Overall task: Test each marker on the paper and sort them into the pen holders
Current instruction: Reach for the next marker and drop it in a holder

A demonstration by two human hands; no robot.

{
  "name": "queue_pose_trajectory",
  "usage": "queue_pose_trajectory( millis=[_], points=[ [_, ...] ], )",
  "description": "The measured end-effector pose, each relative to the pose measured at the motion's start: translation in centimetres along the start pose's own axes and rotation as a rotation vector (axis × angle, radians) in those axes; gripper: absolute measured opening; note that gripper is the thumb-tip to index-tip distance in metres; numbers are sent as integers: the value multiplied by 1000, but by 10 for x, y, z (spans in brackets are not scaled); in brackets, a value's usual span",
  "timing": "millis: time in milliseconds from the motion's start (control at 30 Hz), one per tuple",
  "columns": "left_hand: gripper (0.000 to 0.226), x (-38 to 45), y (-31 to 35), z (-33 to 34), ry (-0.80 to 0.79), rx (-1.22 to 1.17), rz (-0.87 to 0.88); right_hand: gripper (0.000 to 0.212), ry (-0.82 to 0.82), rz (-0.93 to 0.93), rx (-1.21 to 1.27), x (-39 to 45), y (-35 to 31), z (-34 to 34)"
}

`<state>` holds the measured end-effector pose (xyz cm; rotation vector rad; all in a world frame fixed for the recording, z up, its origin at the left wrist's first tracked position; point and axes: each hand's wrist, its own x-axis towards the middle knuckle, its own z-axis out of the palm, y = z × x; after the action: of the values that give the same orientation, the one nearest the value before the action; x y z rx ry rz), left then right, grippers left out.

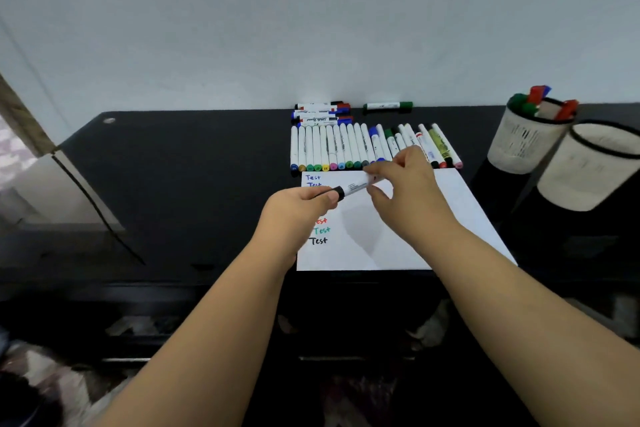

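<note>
Right now both hands hold one marker (pixel 356 185) level above the paper (pixel 433 218) — the left hand (pixel 301 204) curls round its black cap end, the right hand (pixel 408 177) pinches the white barrel. If the cap comes free with a jerk, the tip could smear a finger or streak across the "Test" lines (pixel 318 230). A swinging right elbow could also scatter the row of markers (pixel 346 149) or tip the near pen holder (pixel 585 170) — the far one (pixel 526 146) already holds several.

The paper (pixel 415 218) bears "Test" handwritten in blue, red, green and black. Print on the markers (pixel 346 149) is too small to read
</note>
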<state>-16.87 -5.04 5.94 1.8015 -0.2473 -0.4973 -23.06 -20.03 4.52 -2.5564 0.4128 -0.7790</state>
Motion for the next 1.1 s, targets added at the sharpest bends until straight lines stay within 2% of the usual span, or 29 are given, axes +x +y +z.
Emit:
queue_pose_trajectory(
  millis=[67,167,300,400,567,767,967,1100],
  points=[
    [10,2,12,8,-29,11,6,28,-29,-72,-93,3,2,-9],
    [7,6,33,21,-119,59,84,14,-2,-118,-183,11,13,-22],
    [21,28,54,46,-245,82,169,17,53,7,-181,27,45,-45],
    [38,57,68,75,-286,134,192,23,148,150,-65,42,75,-67],
    [46,104,76,131,-330,317,209,23,325,342,126,62,116,-95],
    [54,164,64,179,-267,746,301,23,456,351,194,73,152,-110],
    [66,200,47,192,-261,1002,410,23,480,340,147,82,170,-116],
    [69,209,35,190,-247,1076,442,17,548,372,207,89,174,-120]
  ],
)
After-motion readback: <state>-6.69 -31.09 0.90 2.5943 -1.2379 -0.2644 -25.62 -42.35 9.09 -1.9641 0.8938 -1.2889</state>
